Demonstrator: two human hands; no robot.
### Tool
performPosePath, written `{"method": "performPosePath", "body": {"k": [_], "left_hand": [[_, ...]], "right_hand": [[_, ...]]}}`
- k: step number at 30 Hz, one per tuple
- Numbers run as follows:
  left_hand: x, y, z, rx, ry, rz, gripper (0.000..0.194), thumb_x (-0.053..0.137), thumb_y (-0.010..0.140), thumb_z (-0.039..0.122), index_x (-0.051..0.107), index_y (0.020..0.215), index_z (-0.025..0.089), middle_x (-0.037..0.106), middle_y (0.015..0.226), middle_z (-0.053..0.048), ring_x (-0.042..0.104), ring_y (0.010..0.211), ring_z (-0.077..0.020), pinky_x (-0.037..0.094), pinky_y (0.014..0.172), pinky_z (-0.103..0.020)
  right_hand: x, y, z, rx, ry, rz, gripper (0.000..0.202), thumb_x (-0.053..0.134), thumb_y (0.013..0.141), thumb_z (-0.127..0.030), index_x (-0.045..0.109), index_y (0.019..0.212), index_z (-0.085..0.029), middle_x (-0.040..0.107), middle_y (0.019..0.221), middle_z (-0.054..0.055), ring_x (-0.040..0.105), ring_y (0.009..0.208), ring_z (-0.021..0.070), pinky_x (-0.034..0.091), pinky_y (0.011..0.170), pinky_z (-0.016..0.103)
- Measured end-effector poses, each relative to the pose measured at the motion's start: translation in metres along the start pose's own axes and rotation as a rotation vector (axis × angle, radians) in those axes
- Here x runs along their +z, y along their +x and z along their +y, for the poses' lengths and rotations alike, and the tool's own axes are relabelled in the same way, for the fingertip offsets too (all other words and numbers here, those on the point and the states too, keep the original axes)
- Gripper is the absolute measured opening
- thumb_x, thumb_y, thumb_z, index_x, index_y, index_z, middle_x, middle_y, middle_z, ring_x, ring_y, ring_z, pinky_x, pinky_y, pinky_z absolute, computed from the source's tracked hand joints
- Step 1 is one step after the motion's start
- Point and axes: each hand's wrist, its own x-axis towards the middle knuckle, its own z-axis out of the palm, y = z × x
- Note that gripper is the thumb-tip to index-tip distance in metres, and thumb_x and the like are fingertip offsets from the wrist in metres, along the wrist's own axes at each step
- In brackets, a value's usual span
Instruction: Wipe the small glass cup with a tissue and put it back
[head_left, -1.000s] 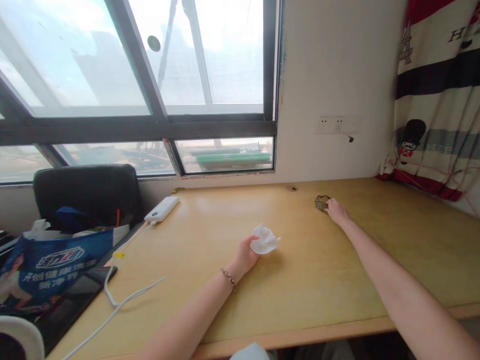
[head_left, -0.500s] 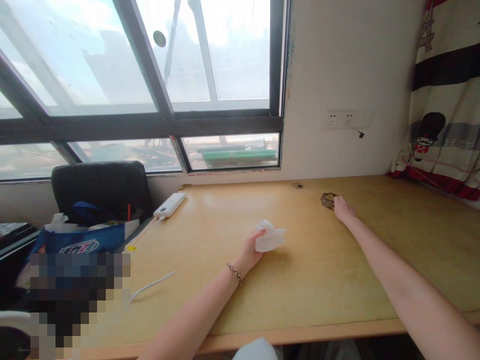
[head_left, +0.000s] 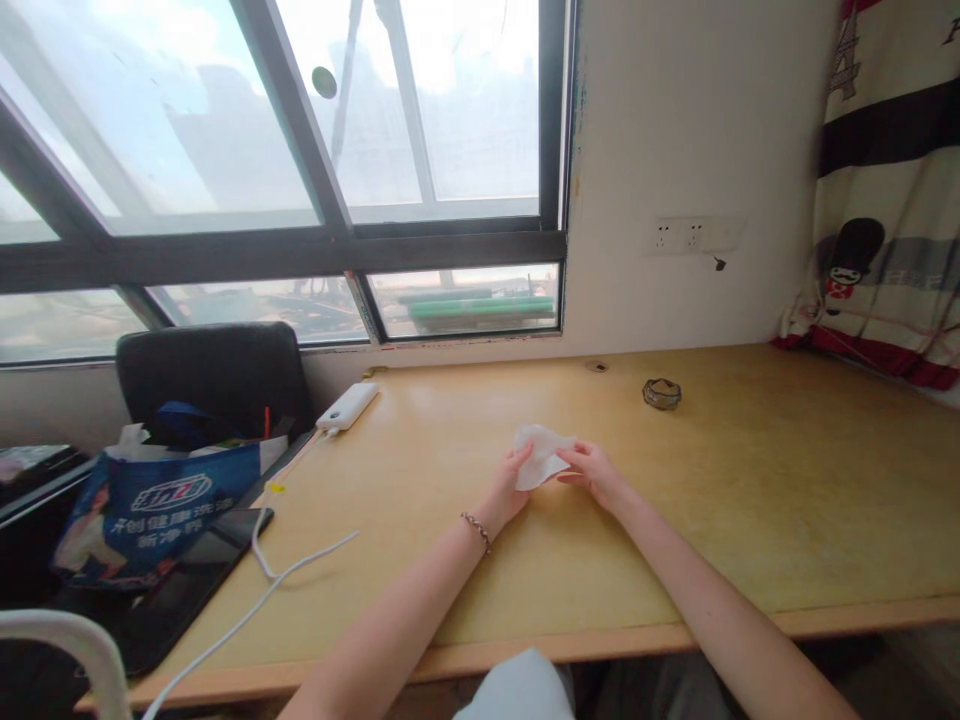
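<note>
A crumpled white tissue (head_left: 538, 462) is held up above the middle of the wooden table (head_left: 480, 580). My left hand (head_left: 512, 484) grips its left side, thumb on top, a bracelet round the wrist. My right hand (head_left: 592, 470) pinches the tissue's right edge between thumb and fingers. Farther back to the right, a small dark-rimmed round object (head_left: 662, 394), perhaps an ashtray, rests on the table, touched by neither hand.
A white power bank (head_left: 348, 406) lies at the table's back left, with a white cable (head_left: 300, 565) trailing over the left edge. Beside the table stand a black chair (head_left: 214, 370) and a blue bag (head_left: 165, 510). A patterned curtain (head_left: 892, 200) hangs at the right.
My right hand has let go of the dark round object and come back left to the tissue, taking its right edge. My left hand keeps its hold.
</note>
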Motion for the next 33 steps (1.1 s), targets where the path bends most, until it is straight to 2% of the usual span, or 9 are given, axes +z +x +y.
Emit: {"method": "performPosePath", "body": {"k": [5, 10, 12, 17, 20, 24, 27, 30, 33], "left_hand": [[0.003, -0.002, -0.003, -0.029, 0.048, -0.023, 0.034, 0.058, 0.073, 0.037, 0.059, 0.096, 0.013, 0.063, 0.098, -0.011, 0.060, 0.083, -0.0232, 0.047, 0.074, -0.035], [-0.003, 0.005, -0.006, -0.005, 0.073, 0.129, 0.035, 0.055, 0.074, 0.040, 0.059, 0.094, 0.011, 0.065, 0.091, -0.011, 0.061, 0.073, -0.0198, 0.048, 0.068, -0.031], [-0.004, 0.008, -0.006, -0.015, 0.044, 0.152, 0.037, 0.053, 0.075, 0.042, 0.059, 0.095, 0.012, 0.065, 0.092, -0.011, 0.062, 0.074, -0.0196, 0.048, 0.070, -0.031], [0.000, 0.006, -0.003, -0.092, -0.005, 0.018, 0.044, 0.047, 0.076, 0.048, 0.058, 0.099, 0.012, 0.064, 0.095, -0.011, 0.059, 0.088, -0.0235, 0.047, 0.077, -0.033], [0.003, -0.001, 0.001, -0.096, 0.023, -0.023, 0.034, 0.056, 0.073, 0.037, 0.059, 0.096, 0.011, 0.064, 0.094, -0.011, 0.058, 0.090, -0.0243, 0.046, 0.079, -0.035], [0.001, -0.007, 0.003, -0.091, 0.013, -0.125, 0.029, 0.057, 0.070, 0.022, 0.059, 0.097, 0.013, 0.064, 0.094, -0.008, 0.058, 0.089, -0.0229, 0.046, 0.078, -0.037], [-0.001, -0.004, -0.001, -0.060, 0.087, -0.071, 0.027, 0.060, 0.062, 0.014, 0.063, 0.089, 0.011, 0.066, 0.086, -0.008, 0.060, 0.080, -0.0214, 0.046, 0.072, -0.033], [-0.003, 0.001, -0.007, -0.034, 0.193, 0.034, 0.024, 0.065, 0.059, 0.018, 0.064, 0.080, 0.008, 0.067, 0.078, -0.009, 0.061, 0.068, -0.0190, 0.045, 0.062, -0.027], [-0.004, 0.004, -0.011, 0.013, 0.215, 0.103, 0.025, 0.067, 0.060, 0.026, 0.064, 0.077, 0.008, 0.067, 0.075, -0.010, 0.059, 0.061, -0.0168, 0.043, 0.058, -0.025]], "right_hand": [[-0.012, 0.003, 0.003, 0.030, 0.081, 0.115, 0.020, 0.062, 0.066, -0.030, 0.063, 0.080, -0.016, 0.065, 0.076, 0.003, 0.061, 0.059, 0.0129, 0.050, 0.050, 0.023], [-0.016, 0.006, 0.003, -0.005, 0.123, 0.220, 0.024, 0.063, 0.064, -0.030, 0.062, 0.084, -0.017, 0.065, 0.076, 0.004, 0.058, 0.050, 0.0107, 0.048, 0.045, 0.022], [-0.017, 0.007, 0.004, -0.016, 0.121, 0.238, 0.025, 0.064, 0.063, -0.031, 0.062, 0.084, -0.016, 0.065, 0.074, 0.004, 0.058, 0.049, 0.0108, 0.048, 0.044, 0.022], [-0.020, 0.010, 0.008, -0.082, 0.114, 0.296, 0.027, 0.065, 0.062, -0.034, 0.062, 0.083, -0.017, 0.065, 0.070, 0.003, 0.057, 0.048, 0.0123, 0.047, 0.043, 0.023], [-0.022, 0.010, 0.008, -0.091, 0.144, 0.267, 0.027, 0.065, 0.062, -0.034, 0.062, 0.083, -0.017, 0.066, 0.073, 0.004, 0.060, 0.054, 0.0158, 0.048, 0.047, 0.026], [-0.022, 0.013, 0.008, -0.043, 0.162, 0.264, 0.025, 0.062, 0.064, -0.032, 0.061, 0.085, -0.017, 0.067, 0.076, 0.005, 0.061, 0.062, 0.0179, 0.050, 0.053, 0.030], [-0.021, 0.015, 0.011, -0.049, 0.134, 0.227, 0.026, 0.061, 0.065, -0.034, 0.061, 0.084, -0.017, 0.066, 0.075, 0.005, 0.061, 0.060, 0.0174, 0.049, 0.053, 0.030], [-0.021, 0.014, 0.009, -0.075, 0.053, 0.187, 0.031, 0.060, 0.065, -0.039, 0.060, 0.086, -0.016, 0.065, 0.076, 0.006, 0.060, 0.060, 0.0176, 0.047, 0.053, 0.029], [-0.019, 0.005, -0.003, -0.261, -0.150, 0.369, 0.033, 0.058, 0.067, -0.042, 0.059, 0.090, -0.018, 0.064, 0.085, 0.006, 0.059, 0.072, 0.0192, 0.047, 0.063, 0.030]]}}
